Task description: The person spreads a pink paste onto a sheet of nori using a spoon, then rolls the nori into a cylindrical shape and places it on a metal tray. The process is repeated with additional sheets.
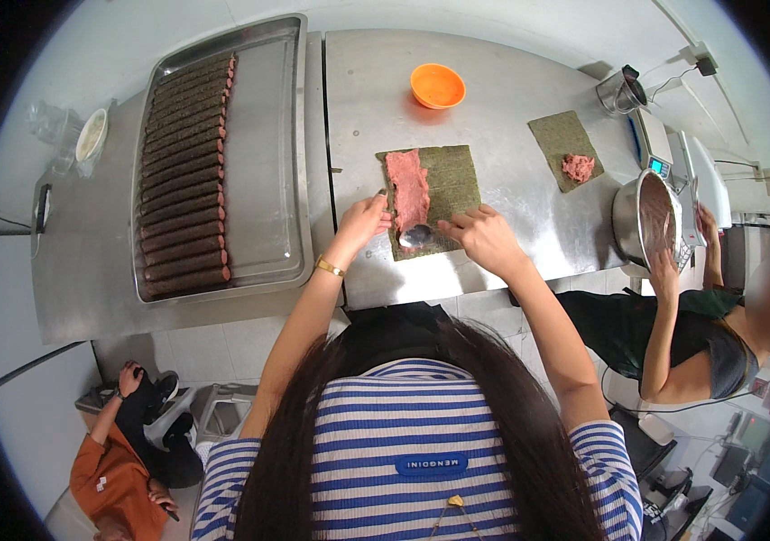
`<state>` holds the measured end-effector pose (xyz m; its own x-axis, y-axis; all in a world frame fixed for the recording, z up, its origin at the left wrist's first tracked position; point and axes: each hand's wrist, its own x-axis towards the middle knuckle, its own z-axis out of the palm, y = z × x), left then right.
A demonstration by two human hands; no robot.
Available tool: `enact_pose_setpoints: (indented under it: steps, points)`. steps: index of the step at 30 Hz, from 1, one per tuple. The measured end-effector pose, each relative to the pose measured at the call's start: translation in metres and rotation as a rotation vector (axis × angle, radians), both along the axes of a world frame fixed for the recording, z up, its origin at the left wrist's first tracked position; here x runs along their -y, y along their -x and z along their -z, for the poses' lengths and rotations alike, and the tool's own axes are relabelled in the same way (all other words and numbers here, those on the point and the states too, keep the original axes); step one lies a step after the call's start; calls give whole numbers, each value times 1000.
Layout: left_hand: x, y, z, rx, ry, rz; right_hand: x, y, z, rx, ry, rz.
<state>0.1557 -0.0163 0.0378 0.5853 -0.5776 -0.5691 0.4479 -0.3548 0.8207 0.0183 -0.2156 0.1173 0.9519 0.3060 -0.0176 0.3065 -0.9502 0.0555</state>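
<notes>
A dark green seaweed sheet (453,185) lies in front of me on the metal table, with a strip of pink minced meat (409,185) spread along its left part. My right hand (486,238) grips a metal spoon (417,236), whose bowl rests on the near end of the meat. At the sheet's left edge, my left hand (365,223) has its fingers curled together, seemingly pinching that edge. Farther right, a second seaweed sheet (558,140) carries a lump of minced meat (577,167).
On the left, a metal tray (267,180) holds a row of several seaweed-wrapped meat rolls (184,180). An orange bowl (438,87) stands beyond my sheet. At right, a co-worker's hand (664,270) touches a steel bowl (630,221) beside a scale (651,144). Another person sits at lower left.
</notes>
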Motion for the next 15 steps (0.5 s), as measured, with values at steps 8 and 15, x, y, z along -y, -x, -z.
enact_pose_setpoints:
  steps: [8, 15]
  points:
    - [-5, 2, -3, -22, -19, 20, -6, -6, -3, -155, -44, 302]
    - [-13, 12, 7, -65, 37, 46, -32, 21, 6, -211, -87, 395]
